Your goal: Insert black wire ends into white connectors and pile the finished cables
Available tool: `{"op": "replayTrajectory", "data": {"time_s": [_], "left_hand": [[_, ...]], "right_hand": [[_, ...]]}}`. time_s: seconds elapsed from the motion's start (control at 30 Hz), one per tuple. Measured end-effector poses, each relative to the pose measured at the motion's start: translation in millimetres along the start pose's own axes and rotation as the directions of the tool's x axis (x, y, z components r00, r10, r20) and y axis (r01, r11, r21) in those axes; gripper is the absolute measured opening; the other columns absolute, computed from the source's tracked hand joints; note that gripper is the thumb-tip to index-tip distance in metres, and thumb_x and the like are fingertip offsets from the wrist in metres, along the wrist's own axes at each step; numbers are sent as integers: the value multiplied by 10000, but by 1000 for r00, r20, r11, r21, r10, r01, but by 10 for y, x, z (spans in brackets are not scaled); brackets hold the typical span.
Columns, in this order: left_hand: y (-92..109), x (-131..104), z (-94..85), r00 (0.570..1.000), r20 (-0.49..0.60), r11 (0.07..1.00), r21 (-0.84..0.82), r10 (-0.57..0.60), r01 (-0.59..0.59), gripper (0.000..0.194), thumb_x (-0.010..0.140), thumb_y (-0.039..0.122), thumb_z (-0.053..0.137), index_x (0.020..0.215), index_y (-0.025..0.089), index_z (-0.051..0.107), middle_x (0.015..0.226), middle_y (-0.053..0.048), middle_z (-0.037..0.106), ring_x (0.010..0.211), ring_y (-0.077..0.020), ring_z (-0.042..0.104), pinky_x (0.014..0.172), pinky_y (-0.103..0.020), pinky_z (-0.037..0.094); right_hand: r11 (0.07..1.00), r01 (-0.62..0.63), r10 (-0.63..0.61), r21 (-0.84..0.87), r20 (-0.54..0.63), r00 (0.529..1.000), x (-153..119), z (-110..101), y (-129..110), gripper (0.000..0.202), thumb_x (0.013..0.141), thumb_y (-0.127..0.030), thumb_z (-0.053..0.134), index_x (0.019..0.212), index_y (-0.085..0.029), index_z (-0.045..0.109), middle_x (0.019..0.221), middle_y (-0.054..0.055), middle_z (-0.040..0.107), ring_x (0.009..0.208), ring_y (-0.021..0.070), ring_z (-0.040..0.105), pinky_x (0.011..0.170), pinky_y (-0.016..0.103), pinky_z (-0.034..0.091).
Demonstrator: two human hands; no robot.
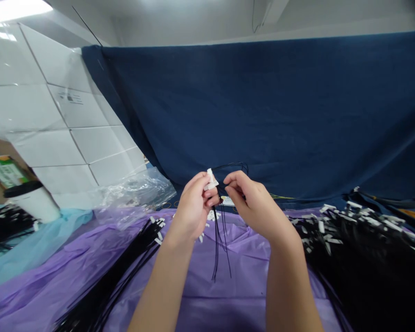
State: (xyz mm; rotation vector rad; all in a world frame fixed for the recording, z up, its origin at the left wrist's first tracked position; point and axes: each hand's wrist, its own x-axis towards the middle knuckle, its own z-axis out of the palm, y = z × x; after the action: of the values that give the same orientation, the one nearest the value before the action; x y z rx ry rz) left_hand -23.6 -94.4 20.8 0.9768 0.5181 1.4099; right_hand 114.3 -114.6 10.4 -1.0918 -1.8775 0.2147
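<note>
In the middle of the head view, my left hand (192,207) is closed on small white plastic pieces (211,180) attached to thin black cords (216,249). The cords hang below the fingers, and a thin loop arcs out behind toward the right. My right hand (251,198) is just beside it, thumb and forefinger pinched close to the cords; what lies between the fingertips is too small to make out. Left of my left arm is a bundle of black cords (124,258) with white ends. A larger heap of white-tipped black cords (359,258) lies to the right.
Purple sheeting (228,290) covers the work surface. A dark blue cloth (263,110) hangs behind it. White boxes (27,108) under clear plastic are stacked at left, near a white cup (38,203) with a black lid. More black cords (7,226) lie at far left.
</note>
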Motion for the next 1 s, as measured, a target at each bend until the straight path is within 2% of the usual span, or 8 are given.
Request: {"op": "replayTrajectory", "data": {"time_s": [0.17,0.27,0.4,0.57,0.67,0.83,0.9,1.0], "left_hand": [[18,-5,16,997,-38,998,0,-62,62,165,858,152,517,710,159,445,589,70,308,452,-20,320,446,-132,282],[15,-5,10,996,-47,997,1,-73,73,163,867,157,508,720,166,438,572,72,305,440,-22,322,449,-136,280],[2,-1,-1,997,-31,997,22,-73,73,168,861,182,515,723,179,420,551,74,308,423,-30,322,455,-151,312],[-16,6,13,996,-18,994,65,-83,84,178,844,204,527,722,190,398,531,82,309,406,-34,313,471,-171,360],[-28,9,22,996,-4,993,84,-88,88,181,846,217,525,725,193,392,528,88,310,399,-32,298,488,-193,400],[-22,-10,17,996,38,992,97,-86,82,179,842,232,548,738,196,407,515,97,297,397,-36,277,524,-241,465],[-6,-19,16,994,51,991,98,-94,89,159,838,228,551,749,196,422,503,102,285,391,-39,278,537,-252,480],[21,-25,19,990,54,989,79,-127,122,147,843,234,542,755,195,431,491,110,264,377,-35,275,572,-272,507]], "right_hand": [[980,-50,49,-192,-10,999,-14,-55,65,159,926,-155,494,934,-227,636,911,8,668,822,171,568,767,332,353],[929,-99,61,-357,-118,991,-38,-66,62,146,920,-219,555,911,-291,682,977,1,666,926,220,552,855,419,288],[872,-195,136,-448,-162,977,-56,-82,-27,152,930,-283,547,912,-331,690,837,1,666,840,219,556,765,388,291],[877,-321,300,-358,-115,947,-72,-109,-137,176,914,-246,491,910,-299,659,638,-19,631,552,147,510,541,282,272],[898,-346,307,-271,-178,935,-75,-120,-110,165,875,-240,522,871,-299,676,740,-19,688,608,152,568,537,272,327],[966,-256,255,41,-312,915,-62,-172,81,162,804,-220,592,874,-271,730,820,-8,732,763,165,667,621,269,466],[958,-241,284,154,-405,869,-53,-193,157,162,786,-224,616,886,-240,742,829,17,736,724,163,674,590,265,483],[908,-149,364,392,-558,746,-27,-211,221,156,771,-276,670,877,-187,742,849,53,738,691,161,681,542,250,501]]}}
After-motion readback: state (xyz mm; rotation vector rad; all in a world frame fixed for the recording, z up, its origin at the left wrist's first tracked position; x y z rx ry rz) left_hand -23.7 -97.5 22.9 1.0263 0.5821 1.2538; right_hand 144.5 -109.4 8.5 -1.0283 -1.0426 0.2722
